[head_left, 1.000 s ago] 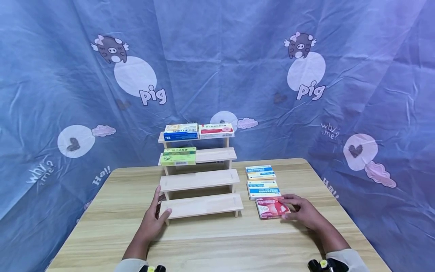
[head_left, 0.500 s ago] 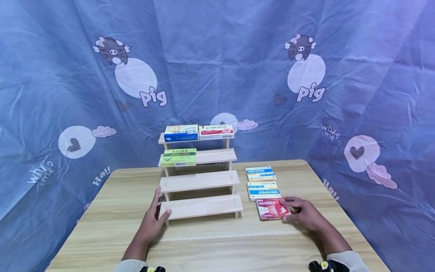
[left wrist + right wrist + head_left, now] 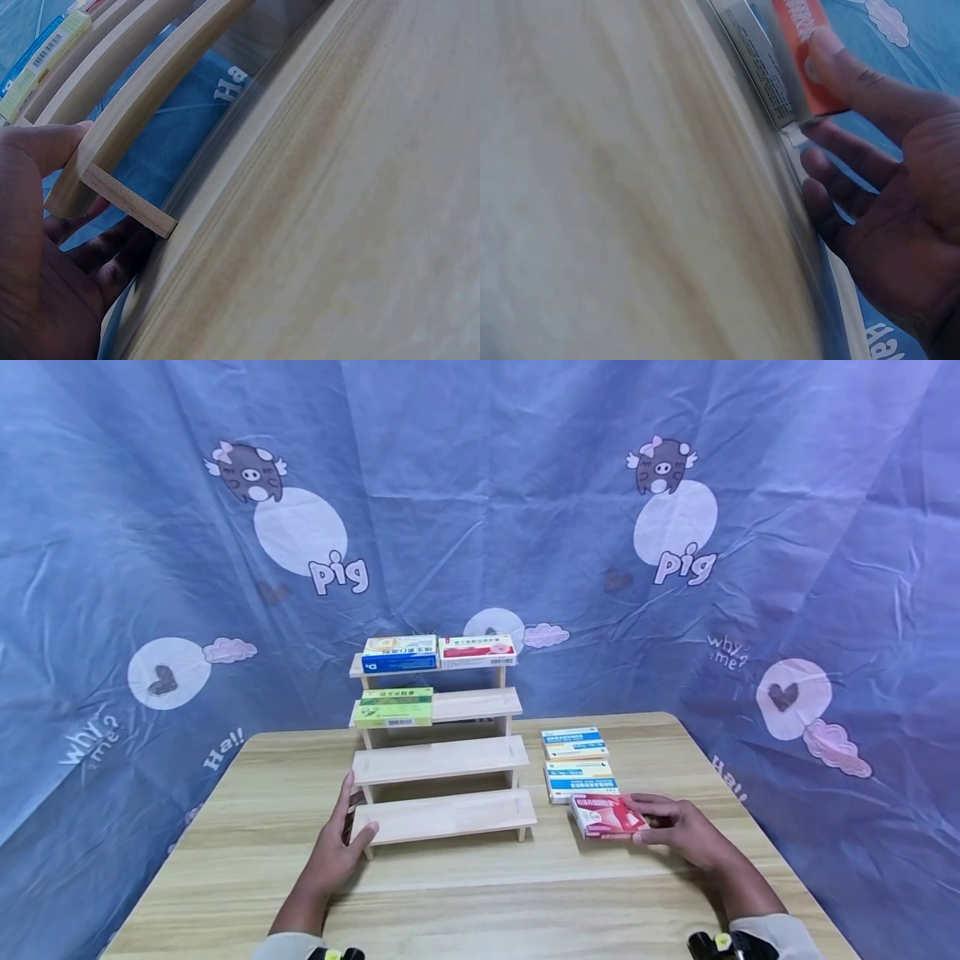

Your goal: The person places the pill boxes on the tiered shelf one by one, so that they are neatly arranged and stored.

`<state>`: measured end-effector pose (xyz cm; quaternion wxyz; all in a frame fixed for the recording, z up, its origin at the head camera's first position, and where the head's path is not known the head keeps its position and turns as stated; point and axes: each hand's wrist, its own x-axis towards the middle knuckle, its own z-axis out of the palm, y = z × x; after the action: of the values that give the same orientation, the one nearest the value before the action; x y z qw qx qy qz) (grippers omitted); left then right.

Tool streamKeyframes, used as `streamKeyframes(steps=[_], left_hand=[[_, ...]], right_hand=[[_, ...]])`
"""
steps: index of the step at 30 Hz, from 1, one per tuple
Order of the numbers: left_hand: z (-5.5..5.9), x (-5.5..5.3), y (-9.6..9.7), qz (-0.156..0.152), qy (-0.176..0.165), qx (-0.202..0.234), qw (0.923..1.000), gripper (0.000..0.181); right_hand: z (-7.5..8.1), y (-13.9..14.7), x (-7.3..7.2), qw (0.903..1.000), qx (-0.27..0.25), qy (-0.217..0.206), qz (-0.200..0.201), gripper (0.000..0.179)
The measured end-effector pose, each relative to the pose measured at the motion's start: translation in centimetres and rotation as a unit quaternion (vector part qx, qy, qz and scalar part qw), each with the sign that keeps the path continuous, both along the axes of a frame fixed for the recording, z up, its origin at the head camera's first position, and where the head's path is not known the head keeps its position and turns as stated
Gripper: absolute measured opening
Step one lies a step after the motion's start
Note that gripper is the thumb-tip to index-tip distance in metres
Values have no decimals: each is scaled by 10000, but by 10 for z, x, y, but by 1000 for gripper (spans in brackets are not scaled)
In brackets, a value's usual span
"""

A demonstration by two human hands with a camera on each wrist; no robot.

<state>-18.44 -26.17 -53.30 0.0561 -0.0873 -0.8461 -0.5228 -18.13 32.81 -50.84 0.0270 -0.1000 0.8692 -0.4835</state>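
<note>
My left hand [image 3: 336, 852] holds the left end of a stepped wooden display rack [image 3: 450, 814] by its lowest board. In the left wrist view its thumb lies on the board [image 3: 142, 97] and the fingers reach behind the leg. A red medicine box [image 3: 603, 817] is pinched at its right end between the thumb and fingers of my right hand [image 3: 686, 839]. The right wrist view has this box [image 3: 799, 26] slightly tilted and raised off the table. Just behind it lies a blue-and-white medicine box [image 3: 581, 782], with a similar box [image 3: 574, 743] farther back.
On the rack's top board sit a blue-and-white box [image 3: 400, 652] and a red-and-white box [image 3: 477, 650]. A green box [image 3: 395, 707] occupies the left of the board below. Behind the wooden table [image 3: 480, 910] hangs a blue patterned cloth [image 3: 480, 460].
My right hand has lifted the red medicine box a little and shifted it slightly to the right. The left hand and the rack have stayed put.
</note>
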Motion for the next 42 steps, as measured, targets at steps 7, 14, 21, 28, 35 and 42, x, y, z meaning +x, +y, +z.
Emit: streamKeyframes(steps=[7, 14, 21, 28, 35, 42], left_hand=[[2, 2, 2, 30, 54, -29, 10000, 93], [5, 4, 1, -23, 51, -3, 10000, 95], [6, 4, 1, -21, 24, -12, 10000, 94], [4, 2, 1, 78, -39, -128, 9999, 94], [4, 1, 1, 34, -52, -83, 9999, 94], [4, 1, 1, 6, -70, -49, 10000, 94]], right_hand=[[3, -2, 1, 9999, -28, 36, -125, 60], [3, -8, 1, 9968, -271, 747, -66, 52], [1, -17, 2, 9895, -721, 1246, -158, 47], [5, -26, 5, 9828, -598, 1666, -536, 48], [7, -35, 4, 9727, -624, 2078, -821, 50], [11, -44, 1, 9707, -528, 2181, -862, 51]])
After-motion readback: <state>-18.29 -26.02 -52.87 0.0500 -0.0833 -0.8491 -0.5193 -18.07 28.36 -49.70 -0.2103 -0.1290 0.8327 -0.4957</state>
